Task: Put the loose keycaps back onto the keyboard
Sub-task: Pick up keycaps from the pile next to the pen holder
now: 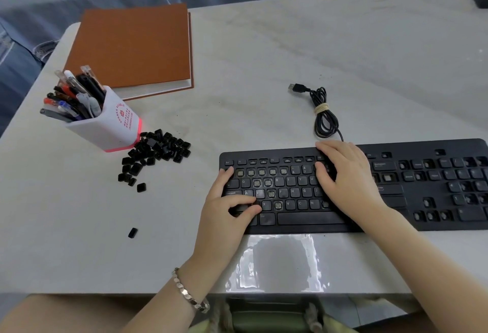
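Left hand (224, 213) and right hand (346, 177) rest palm-down on keyboard (309, 218).

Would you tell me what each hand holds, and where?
Right hand: nothing, lying flat on the keyboard. Left hand: curled over its lower-left; whether it pinches anything cannot be told.

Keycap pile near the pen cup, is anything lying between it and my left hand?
Nothing visible. Only bare table separates the left hand from the keycap pile; the pen cup stands beyond the pile, out of the way.
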`<state>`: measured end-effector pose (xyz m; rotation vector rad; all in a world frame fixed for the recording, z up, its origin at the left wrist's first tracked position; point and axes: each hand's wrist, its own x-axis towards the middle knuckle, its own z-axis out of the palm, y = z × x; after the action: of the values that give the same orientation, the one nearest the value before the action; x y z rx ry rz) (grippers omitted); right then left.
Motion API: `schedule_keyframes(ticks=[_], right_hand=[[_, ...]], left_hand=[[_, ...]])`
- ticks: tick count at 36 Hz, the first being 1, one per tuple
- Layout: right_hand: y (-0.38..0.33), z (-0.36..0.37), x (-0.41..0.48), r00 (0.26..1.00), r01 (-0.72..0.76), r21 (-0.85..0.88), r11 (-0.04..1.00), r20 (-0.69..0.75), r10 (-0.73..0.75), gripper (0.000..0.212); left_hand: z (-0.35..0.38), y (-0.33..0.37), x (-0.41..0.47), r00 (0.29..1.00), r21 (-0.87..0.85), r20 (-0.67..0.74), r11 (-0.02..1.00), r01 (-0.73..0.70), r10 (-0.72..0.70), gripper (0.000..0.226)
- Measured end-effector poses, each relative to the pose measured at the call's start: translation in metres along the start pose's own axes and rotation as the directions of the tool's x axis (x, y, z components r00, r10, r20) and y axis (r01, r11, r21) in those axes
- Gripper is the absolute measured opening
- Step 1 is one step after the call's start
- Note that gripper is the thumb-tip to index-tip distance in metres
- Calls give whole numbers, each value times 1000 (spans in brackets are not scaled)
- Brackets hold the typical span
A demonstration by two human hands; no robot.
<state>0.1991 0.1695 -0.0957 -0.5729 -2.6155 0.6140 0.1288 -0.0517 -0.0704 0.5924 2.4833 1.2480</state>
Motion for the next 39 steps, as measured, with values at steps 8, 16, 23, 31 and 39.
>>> schedule_keyframes(ticks=[8,16,23,31,39], right_hand=[[-1,1,0,1000,-2,-17,1000,3,2,49],[0,1,0,1000,8,-37,999,-4,-8,48],[-1,0,0,999,19,-34,999,-27,-20,47],[-1,1,0,999,23,-37,999,-34,-25,47],[-1,2,0,999,20,-37,999,-34,-21,48]], left_hand=[[-1,-1,-2,999,10,19,1000,-30,29,20],[0,-4,-3,997,-1,61,999,-43,43,15],[-1,-5,-1,996,-26,64,998,-62,64,20],[-3,-11,3,989,-29,89,993,-118,120,22],[1,-23,5,970,9,44,970,-242,241,9]])
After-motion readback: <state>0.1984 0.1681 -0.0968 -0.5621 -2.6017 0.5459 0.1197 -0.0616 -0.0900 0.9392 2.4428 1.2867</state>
